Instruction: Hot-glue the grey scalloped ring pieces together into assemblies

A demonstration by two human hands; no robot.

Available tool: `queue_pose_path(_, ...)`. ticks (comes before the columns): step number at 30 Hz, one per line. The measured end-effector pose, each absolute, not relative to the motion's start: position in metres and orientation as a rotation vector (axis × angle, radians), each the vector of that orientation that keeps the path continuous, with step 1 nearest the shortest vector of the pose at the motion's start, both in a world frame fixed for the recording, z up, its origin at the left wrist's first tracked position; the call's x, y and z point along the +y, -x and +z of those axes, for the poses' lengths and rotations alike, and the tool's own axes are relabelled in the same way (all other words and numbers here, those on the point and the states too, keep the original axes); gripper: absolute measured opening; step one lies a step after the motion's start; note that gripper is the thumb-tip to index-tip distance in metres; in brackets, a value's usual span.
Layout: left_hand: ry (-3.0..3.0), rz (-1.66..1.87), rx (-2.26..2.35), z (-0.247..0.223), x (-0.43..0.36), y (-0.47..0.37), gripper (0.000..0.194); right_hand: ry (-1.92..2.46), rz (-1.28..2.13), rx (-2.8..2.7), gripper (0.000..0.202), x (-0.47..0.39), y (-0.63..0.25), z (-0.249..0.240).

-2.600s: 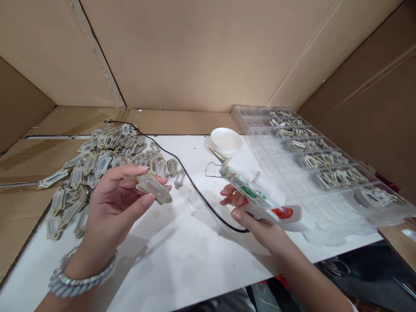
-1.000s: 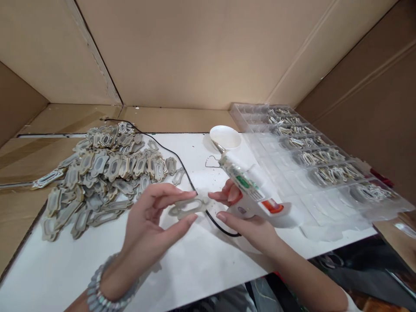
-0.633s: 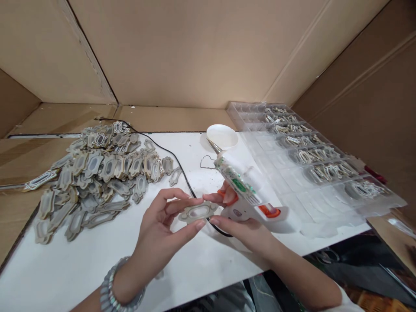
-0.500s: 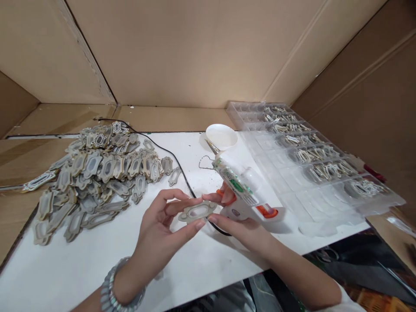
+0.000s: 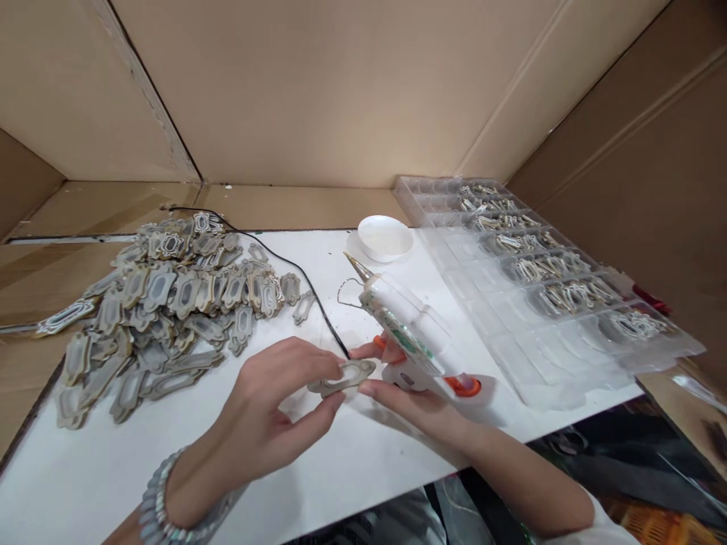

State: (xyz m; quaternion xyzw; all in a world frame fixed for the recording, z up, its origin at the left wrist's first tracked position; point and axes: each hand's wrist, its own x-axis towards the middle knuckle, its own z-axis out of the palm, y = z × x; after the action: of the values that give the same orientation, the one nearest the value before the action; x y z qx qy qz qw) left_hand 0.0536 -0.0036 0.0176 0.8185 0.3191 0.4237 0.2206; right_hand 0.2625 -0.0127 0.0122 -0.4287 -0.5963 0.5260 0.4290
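Note:
My left hand [image 5: 284, 401] pinches the left part of a grey oval frame piece [image 5: 357, 372] between thumb and fingers. The piece has an open centre and scalloped ends. At its right end are the thumb and a fingertip of my right hand [image 5: 420, 405], which also holds a white glue gun [image 5: 406, 318] with orange parts. The gun's metal nozzle points up and to the left. Some fingers of my right hand are hidden behind the gun. A large pile of similar grey pieces [image 5: 187, 291] lies to the left.
A shallow white dish [image 5: 385, 238] stands behind the gun, beside a bent wire stand [image 5: 347, 294]. Clear compartment trays [image 5: 494, 303] with small metal pieces fill the right side. A black cord [image 5: 295, 266] crosses the white table [image 5: 318, 484]. Cardboard walls stand around.
My left hand has shifted its grip to the piece's left part, with the back of the hand turned more upward. The gun has moved slightly left and down.

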Motion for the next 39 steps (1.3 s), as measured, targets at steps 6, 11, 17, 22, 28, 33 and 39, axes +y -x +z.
queue_pose_path(6,-2.266,1.182,0.879,0.021,-0.004,-0.056,0.019,1.057,1.234,-1.566,0.037,-0.012,-0.263,0.013)
queue_pose_path(11,-2.414,1.294,0.935,0.021,-0.003,-0.048,0.020,1.110,1.180,-1.496,0.031,-0.011,-0.268,0.010)
queue_pose_path(17,-2.939,1.453,1.262,0.027,0.006,-0.019,0.027,1.035,0.926,-1.612,0.031,-0.005,-0.277,0.003)
queue_pose_path(22,-3.047,1.493,1.374,0.030,0.006,-0.009,0.027,0.869,0.564,-1.911,0.013,-0.005,-0.273,0.005)
queue_pose_path(28,-3.096,1.435,1.279,0.028,0.002,-0.007,0.029,0.800,0.648,-2.016,0.014,-0.007,-0.272,-0.001)
queue_pose_path(33,-3.101,1.451,1.223,0.027,0.002,-0.009,0.031,0.815,0.710,-2.018,0.018,-0.008,-0.271,-0.005)
queue_pose_path(39,-3.088,1.448,1.241,0.026,0.000,-0.010,0.030,0.810,0.770,-2.012,0.022,-0.009,-0.270,-0.006)
